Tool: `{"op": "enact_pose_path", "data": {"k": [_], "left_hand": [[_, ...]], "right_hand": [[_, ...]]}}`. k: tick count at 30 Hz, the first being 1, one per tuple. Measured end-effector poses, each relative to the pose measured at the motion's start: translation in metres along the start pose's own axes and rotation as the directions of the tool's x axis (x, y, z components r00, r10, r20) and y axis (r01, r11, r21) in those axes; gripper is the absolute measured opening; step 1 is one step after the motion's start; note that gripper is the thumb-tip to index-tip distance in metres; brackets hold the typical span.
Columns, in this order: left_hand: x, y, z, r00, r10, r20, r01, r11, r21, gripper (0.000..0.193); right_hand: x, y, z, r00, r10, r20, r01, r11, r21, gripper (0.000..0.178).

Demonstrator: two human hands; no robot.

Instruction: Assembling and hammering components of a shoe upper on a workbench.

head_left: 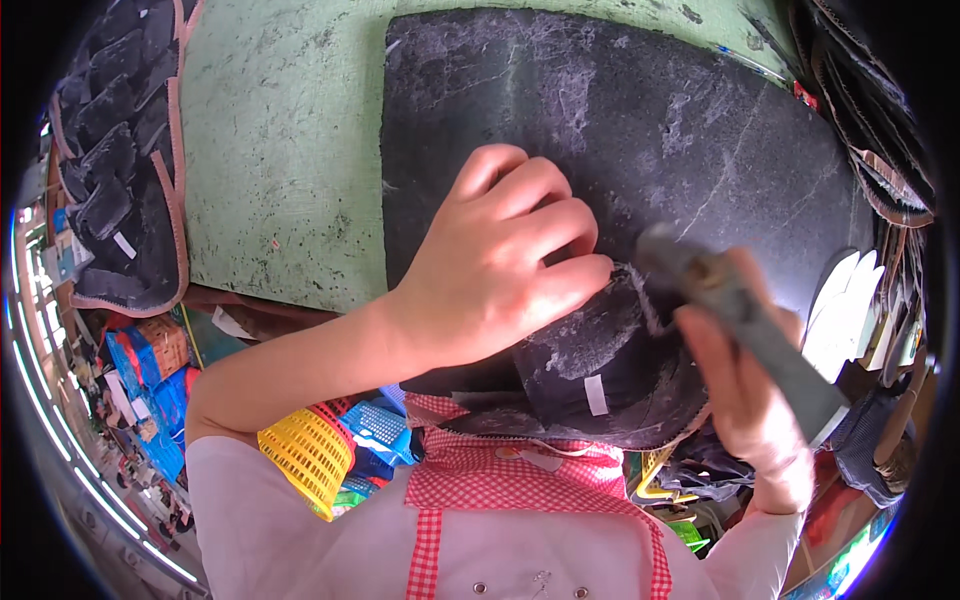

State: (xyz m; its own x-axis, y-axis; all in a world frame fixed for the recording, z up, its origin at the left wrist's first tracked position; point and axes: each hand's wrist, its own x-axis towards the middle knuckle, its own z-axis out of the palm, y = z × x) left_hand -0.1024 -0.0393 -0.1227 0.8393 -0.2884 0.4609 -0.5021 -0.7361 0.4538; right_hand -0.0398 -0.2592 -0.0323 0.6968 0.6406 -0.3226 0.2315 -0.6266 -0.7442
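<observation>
A black leather-like piece (645, 388) with a white tag lies over the near edge of a dark, scuffed board (560, 90). My left hand (500, 255) rests on its upper part with fingers bent and pressed together, the fingertips at a folded, whitish edge. What lies under the fingers is hidden. My right hand (740, 370) is closed round a hammer (765, 335), held just right of that edge. The hammer's grey metal head is blurred by motion, and the hand covers most of its handle.
The board lies on a pale green worktop (280, 160). Black pieces with pinkish edging (110, 170) are stacked at the left. More dark pieces (865, 100) hang at the right, above white flat shapes (845, 300). A yellow basket (305, 460) stands below the worktop.
</observation>
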Motion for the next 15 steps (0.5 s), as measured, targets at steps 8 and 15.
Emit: {"op": "enact_pose_path", "data": {"k": [8,15], "left_hand": [[0.000,0.008,-0.005,0.966,-0.250,0.069,0.256,0.961,-0.102,0.019],[-0.007,0.025,-0.005,0.987,-0.155,0.045,0.153,0.987,0.048,0.017]], "right_hand": [[0.002,0.012,0.002,0.970,-0.243,0.011,0.244,0.969,-0.041,0.014],[0.005,0.009,0.007,0.967,-0.240,-0.084,0.236,0.970,-0.057,0.015]]}}
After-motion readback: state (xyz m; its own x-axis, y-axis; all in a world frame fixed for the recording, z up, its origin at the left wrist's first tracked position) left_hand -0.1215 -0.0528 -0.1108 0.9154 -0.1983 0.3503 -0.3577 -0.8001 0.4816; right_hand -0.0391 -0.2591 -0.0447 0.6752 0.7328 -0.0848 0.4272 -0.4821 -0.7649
